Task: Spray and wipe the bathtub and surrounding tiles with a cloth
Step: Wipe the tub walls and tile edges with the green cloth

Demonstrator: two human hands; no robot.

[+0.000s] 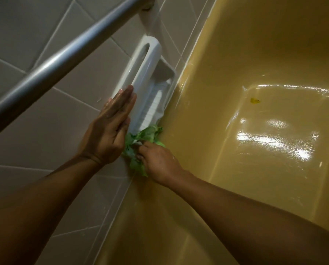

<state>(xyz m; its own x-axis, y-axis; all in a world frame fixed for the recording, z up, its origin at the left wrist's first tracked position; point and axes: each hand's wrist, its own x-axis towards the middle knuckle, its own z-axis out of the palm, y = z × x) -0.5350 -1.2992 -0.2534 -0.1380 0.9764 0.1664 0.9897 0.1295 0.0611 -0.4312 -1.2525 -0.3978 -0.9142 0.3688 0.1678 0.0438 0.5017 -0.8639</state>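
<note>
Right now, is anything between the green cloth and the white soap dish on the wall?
Nothing visible. The green cloth, gripped by the right hand, meets the lower end of the soap dish. The left hand lies flat along its left edge.

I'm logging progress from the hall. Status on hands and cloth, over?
Left hand flat on wall tiles beside soap dish. Right hand grips green cloth at bathtub edge. Grab bar above, clear of both.

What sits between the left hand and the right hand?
Head view: the bunched green cloth lies between the left hand, flat against the tile wall, and the right hand, which grips it.
</note>
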